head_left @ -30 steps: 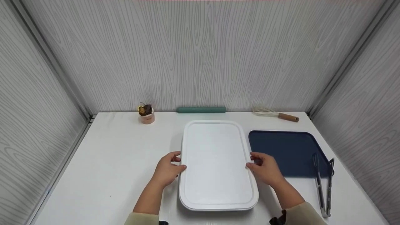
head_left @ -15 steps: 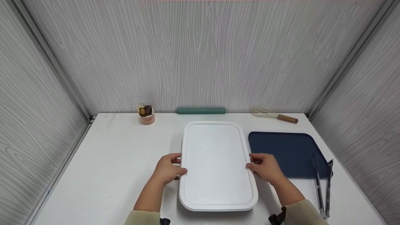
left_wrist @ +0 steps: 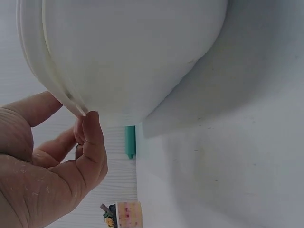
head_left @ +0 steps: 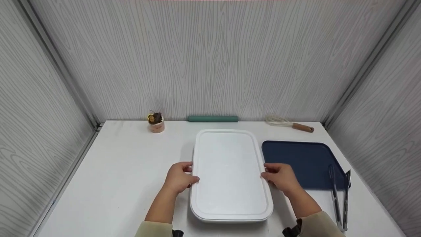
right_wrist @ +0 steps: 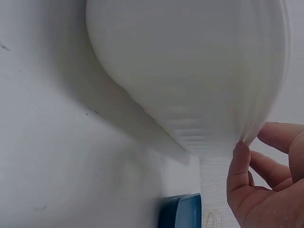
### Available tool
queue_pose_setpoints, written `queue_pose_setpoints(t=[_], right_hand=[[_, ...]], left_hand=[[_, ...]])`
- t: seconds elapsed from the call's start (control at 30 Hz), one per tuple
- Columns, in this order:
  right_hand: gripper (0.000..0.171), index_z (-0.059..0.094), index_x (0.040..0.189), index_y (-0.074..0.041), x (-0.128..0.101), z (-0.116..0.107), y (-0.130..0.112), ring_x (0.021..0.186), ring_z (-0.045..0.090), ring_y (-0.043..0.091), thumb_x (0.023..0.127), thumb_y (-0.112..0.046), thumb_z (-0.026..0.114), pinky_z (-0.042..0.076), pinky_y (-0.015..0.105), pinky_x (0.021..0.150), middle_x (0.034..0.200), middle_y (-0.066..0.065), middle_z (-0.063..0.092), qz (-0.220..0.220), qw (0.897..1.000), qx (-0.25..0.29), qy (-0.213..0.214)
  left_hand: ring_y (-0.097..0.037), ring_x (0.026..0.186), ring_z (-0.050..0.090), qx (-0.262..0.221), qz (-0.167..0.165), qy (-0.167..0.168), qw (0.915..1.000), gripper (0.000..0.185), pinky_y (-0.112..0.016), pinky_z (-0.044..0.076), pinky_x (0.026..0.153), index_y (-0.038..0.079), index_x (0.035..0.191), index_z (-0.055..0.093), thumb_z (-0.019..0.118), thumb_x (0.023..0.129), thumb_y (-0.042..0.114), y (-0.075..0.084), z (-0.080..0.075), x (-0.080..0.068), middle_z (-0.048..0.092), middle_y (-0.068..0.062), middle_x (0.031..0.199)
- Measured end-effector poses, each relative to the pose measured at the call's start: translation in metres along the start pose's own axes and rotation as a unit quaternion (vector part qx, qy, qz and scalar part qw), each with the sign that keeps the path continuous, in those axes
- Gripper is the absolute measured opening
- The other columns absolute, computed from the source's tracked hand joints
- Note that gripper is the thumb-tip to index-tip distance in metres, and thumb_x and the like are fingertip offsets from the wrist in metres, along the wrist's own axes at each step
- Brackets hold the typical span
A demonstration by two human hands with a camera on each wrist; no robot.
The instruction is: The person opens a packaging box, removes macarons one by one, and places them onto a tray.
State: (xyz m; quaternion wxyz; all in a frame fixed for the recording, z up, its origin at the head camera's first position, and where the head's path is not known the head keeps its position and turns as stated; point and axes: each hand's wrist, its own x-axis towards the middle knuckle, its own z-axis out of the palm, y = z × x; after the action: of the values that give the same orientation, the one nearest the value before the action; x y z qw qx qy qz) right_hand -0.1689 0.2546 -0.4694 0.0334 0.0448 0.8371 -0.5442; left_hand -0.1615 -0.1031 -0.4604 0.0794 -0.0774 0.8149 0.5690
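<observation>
A white rectangular lid [head_left: 228, 174] with rounded corners tops a white plastic box [left_wrist: 128, 61] in the middle of the table. My left hand [head_left: 179, 177] pinches the lid's left edge, thumb on top and fingertips below the rim. On the opposite long side, my right hand [head_left: 282, 177] pinches the right edge in the same way. Both wrist views show fingertips tucked up right under the rim, with the box's side wall [right_wrist: 180, 71] dropping to the table. What the box holds is hidden by the lid.
To the right lies a dark blue tray [head_left: 296, 161], with tongs [head_left: 336, 200] across its front right corner. Along the back wall are a small decorated cup [head_left: 157, 126], a green rolling pin [head_left: 212, 118] and a wooden-handled whisk [head_left: 302, 127].
The head view has tilted slightly, so everything sits a little lower in it. Both hands keep their hold on the lid's edges, and the lid stays on the box.
</observation>
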Motion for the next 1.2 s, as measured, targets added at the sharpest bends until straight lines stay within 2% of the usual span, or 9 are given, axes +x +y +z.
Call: queue_pose_setpoints(t=[0.2,0.33,0.53,0.7,0.87,1.2], right_hand=[[0.051,0.062,0.138,0.013,0.000,-0.002,-0.003,0.079,0.063,0.014,0.091,-0.001,0.079,0.055,0.030,0.066,0.116,0.019,0.072,0.000,1.000,0.007,-0.001],[0.050,0.063,0.139,0.011,-0.001,-0.002,-0.006,0.080,0.063,0.014,0.092,-0.001,0.078,0.054,0.031,0.067,0.117,0.018,0.072,0.007,1.000,0.016,0.001],[0.050,0.064,0.142,0.005,-0.002,-0.001,-0.013,0.072,0.061,0.014,0.094,-0.003,0.077,0.052,0.029,0.063,0.114,0.012,0.072,0.027,0.998,0.054,-0.003],[0.049,0.063,0.142,0.007,-0.003,0.004,-0.020,0.079,0.064,0.014,0.095,0.000,0.074,0.052,0.027,0.061,0.118,0.016,0.071,0.000,0.998,0.066,-0.017],[0.052,0.057,0.144,0.012,-0.004,0.012,-0.026,0.090,0.065,0.016,0.093,0.005,0.068,0.056,0.028,0.069,0.126,0.023,0.067,-0.028,0.995,0.085,-0.043],[0.049,0.061,0.142,0.010,0.001,0.038,-0.046,0.098,0.069,0.020,0.094,0.005,0.069,0.058,0.030,0.077,0.131,0.023,0.066,-0.027,0.993,0.102,-0.054]], left_hand=[[-0.034,0.115,0.064,0.004,0.010,0.003,0.9999,0.069,-0.042,0.060,0.086,-0.009,0.144,0.058,0.085,0.081,-0.002,0.001,-0.001,0.002,0.064,-0.022,0.131],[-0.032,0.112,0.064,-0.015,0.006,-0.003,0.9999,0.067,-0.040,0.060,0.083,-0.009,0.143,0.058,0.084,0.082,-0.003,0.002,-0.004,0.001,0.066,-0.019,0.128],[-0.029,0.109,0.064,-0.032,-0.003,0.002,0.9995,0.066,-0.037,0.060,0.080,-0.006,0.144,0.059,0.084,0.083,-0.002,0.006,-0.014,-0.002,0.065,-0.018,0.129],[-0.029,0.109,0.065,-0.041,0.000,0.011,0.9991,0.065,-0.037,0.060,0.080,-0.006,0.144,0.060,0.083,0.084,-0.004,0.009,-0.025,-0.003,0.065,-0.018,0.129],[-0.030,0.111,0.064,-0.039,-0.001,0.018,0.9991,0.063,-0.036,0.060,0.080,-0.005,0.144,0.061,0.081,0.084,-0.004,0.008,-0.037,-0.003,0.065,-0.018,0.128],[-0.037,0.123,0.061,-0.029,-0.007,0.029,0.9991,0.060,-0.039,0.060,0.088,-0.007,0.145,0.057,0.078,0.089,-0.001,0.008,-0.071,-0.007,0.061,-0.024,0.137]])
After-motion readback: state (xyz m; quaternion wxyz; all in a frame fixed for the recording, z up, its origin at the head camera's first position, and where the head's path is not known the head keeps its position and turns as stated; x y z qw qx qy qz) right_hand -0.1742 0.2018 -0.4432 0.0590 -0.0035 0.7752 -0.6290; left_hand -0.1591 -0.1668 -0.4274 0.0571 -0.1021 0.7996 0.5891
